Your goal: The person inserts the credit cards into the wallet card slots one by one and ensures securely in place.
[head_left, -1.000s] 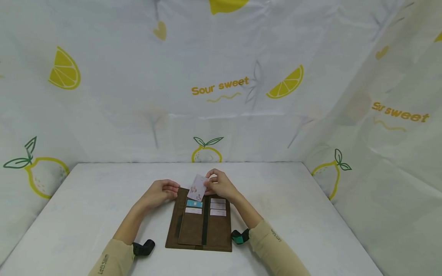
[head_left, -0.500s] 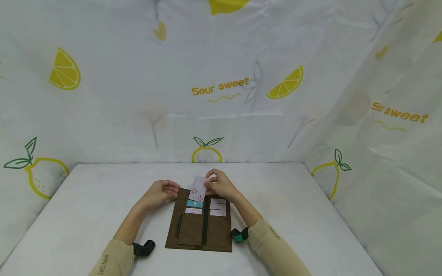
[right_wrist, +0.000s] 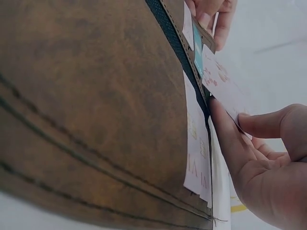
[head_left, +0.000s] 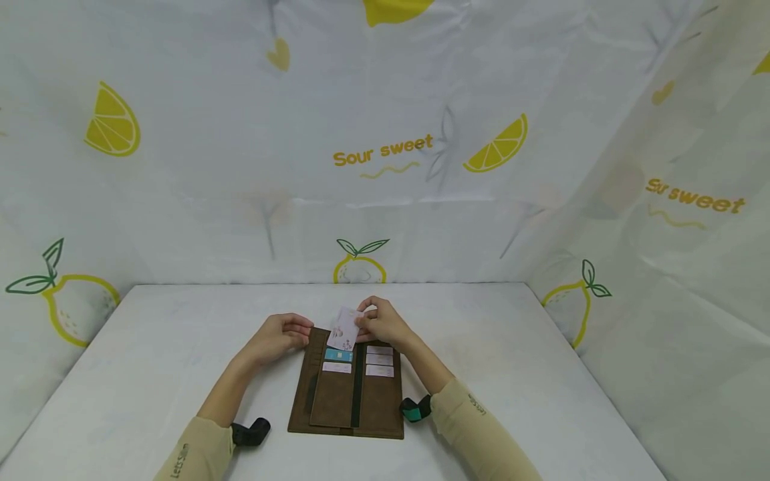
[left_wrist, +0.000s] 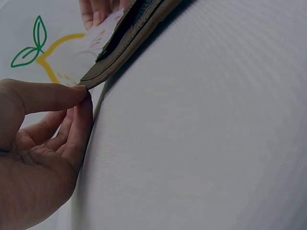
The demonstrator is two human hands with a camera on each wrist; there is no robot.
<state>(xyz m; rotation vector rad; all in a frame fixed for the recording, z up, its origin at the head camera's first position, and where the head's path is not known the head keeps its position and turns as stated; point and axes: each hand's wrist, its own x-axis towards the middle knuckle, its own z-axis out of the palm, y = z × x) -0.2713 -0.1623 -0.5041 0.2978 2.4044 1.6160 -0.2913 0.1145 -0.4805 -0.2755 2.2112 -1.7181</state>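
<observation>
An open brown wallet [head_left: 333, 404] lies on the white table. My left hand [head_left: 273, 337] pinches its far left corner between thumb and index finger, as the left wrist view shows up close. In my right hand [head_left: 385, 324] is a pale card with a floral print [head_left: 345, 327], pinched at its right edge. The card leans slightly, its lower edge at the top of the wallet's middle panel, just above a blue card [head_left: 339, 355]. Whether that edge is inside a slot, I cannot tell. Below the blue card sits a white card [head_left: 337, 367].
Several pale cards [head_left: 380, 361] sit in the slots of the wallet's right panel. The white tabletop [head_left: 499, 374] extends around the wallet, backed by a lemon-print curtain [head_left: 240, 133]. Black wrist devices [head_left: 251, 433] are at both cuffs.
The floral card has dropped very slightly and its tilt has shifted, first more upright, then leaning again. My right hand has lowered a touch with it. The left hand and wallet stay put.
</observation>
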